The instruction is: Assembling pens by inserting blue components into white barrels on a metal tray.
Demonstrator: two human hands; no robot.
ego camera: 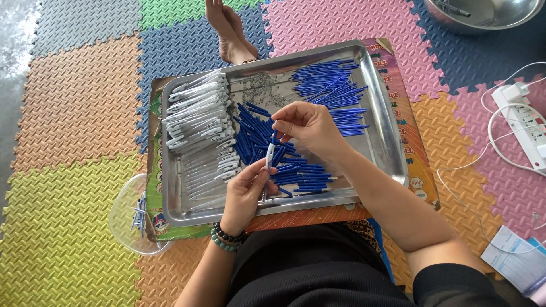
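Pen barrel (pixel 268 159), clear, stands upright over the steel tray (pixel 387 131), pinched between left hand (pixel 244 190) below and right hand (pixel 310 126) above; fingers hide both its ends.

Floor: my soft foam puzzle mat (pixel 79 102) has squares of orange, yellow, pink, blue and green.
Top right: a big shiny round metal bowl (pixel 483 14) sits on the mat.
Right side: a white power strip (pixel 526 125) lies there, with thin white cables (pixel 489 142) looping near it.
Bottom right: a white printed paper sheet (pixel 515 256) lies flat.
Left: a clear round plastic lid (pixel 128 216) holds a few small blue bits.
Top: my bare feet (pixel 230 31) rest crossed on the mat.
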